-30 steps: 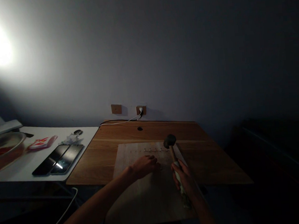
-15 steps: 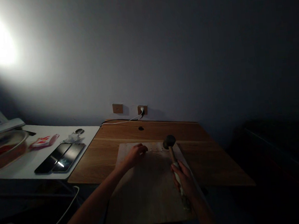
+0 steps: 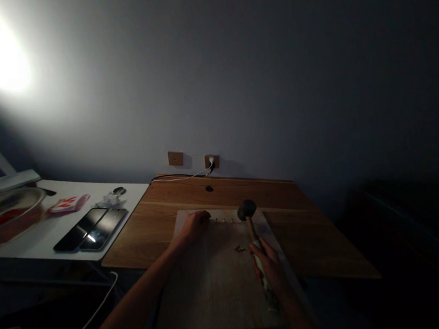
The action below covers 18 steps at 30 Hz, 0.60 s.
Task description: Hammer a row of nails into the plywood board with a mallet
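Note:
My right hand point(image 3: 268, 262) is wrapped around the handle of a mallet point(image 3: 247, 210) with a dark, round head and a pale grip. The mallet's head is over the far right part of a pale wooden board point(image 3: 214, 291). Near the board's far left corner, my left hand point(image 3: 196, 224) has its fingers closed and low over the surface; what they hold, if anything, is too dark to see. Just right of those fingertips runs a row of several small upright pieces, perhaps nails point(image 3: 224, 220). A few loose small bits point(image 3: 240, 248) lie mid-board.
The board rests on a brown wooden table point(image 3: 309, 238) against the wall. On a white table point(image 3: 132, 191) to the left are two dark phones point(image 3: 103, 228), a crumpled clear bag point(image 3: 110, 200), a red-and-white packet point(image 3: 68, 203) and a clear bowl point(image 3: 11, 216). A plug point(image 3: 211, 161) sits in a wall socket.
My left hand has shifted slightly left along the row, its fingers lower. Small bits now show in the middle of the board. The mallet stays almost where it was. The view has moved slightly.

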{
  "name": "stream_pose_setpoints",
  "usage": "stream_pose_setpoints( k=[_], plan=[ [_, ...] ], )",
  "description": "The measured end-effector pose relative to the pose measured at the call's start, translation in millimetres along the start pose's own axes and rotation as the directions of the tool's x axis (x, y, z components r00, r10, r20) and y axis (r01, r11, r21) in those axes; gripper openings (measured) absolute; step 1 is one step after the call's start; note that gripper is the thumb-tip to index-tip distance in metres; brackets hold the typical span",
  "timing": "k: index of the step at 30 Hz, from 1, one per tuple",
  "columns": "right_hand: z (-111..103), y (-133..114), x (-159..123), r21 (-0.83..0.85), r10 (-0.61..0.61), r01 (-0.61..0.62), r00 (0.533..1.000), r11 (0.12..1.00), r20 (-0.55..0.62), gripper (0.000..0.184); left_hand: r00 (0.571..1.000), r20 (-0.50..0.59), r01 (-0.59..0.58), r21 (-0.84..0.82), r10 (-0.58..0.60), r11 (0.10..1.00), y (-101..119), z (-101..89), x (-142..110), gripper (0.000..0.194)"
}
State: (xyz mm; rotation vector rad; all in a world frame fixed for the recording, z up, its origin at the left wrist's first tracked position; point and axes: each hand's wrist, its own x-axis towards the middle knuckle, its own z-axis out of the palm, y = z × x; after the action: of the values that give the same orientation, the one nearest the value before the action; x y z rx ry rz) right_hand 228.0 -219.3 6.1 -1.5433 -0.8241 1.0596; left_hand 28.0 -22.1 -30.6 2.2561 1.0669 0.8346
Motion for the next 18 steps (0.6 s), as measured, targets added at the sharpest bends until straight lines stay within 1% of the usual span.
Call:
stream_pose_setpoints(
  k=[5, 9, 13, 15, 18],
  plan=[
    [6, 2, 1, 0.004, -0.002, 0.002, 1.000, 1.000, 0.006, 0.038, 0.998, 0.024, -0.063, 0.052, 0.062, 0.997, 6, -3.3, -2, 0.025],
    [13, 1, 1, 0.003, -0.004, 0.004, 0.999, 1.000, 0.039, 0.036, 0.995, 0.036, -0.097, 0.086, 0.095, 0.992, 4, -2.2, -3, 0.029],
    [24, 0, 2, 0.026, -0.004, 0.002, 0.997, 1.000, 0.075, 0.041, 0.993, 0.036, -0.115, 0.107, 0.112, 0.988, 2, 0.7, -3, 0.028],
    [31, 1, 3, 0.033, 0.005, -0.009, 0.994, 0.999, 0.111, 0.042, 0.993, 0.039, -0.117, 0.118, 0.113, 0.986, 2, 2.5, -3, 0.026],
    [42, 2, 6, 0.024, 0.003, -0.008, 0.983, 1.000, 0.184, 0.041, 0.996, 0.008, -0.086, 0.131, 0.085, 0.988, 2, 5.4, -3, 0.029]
  ],
)
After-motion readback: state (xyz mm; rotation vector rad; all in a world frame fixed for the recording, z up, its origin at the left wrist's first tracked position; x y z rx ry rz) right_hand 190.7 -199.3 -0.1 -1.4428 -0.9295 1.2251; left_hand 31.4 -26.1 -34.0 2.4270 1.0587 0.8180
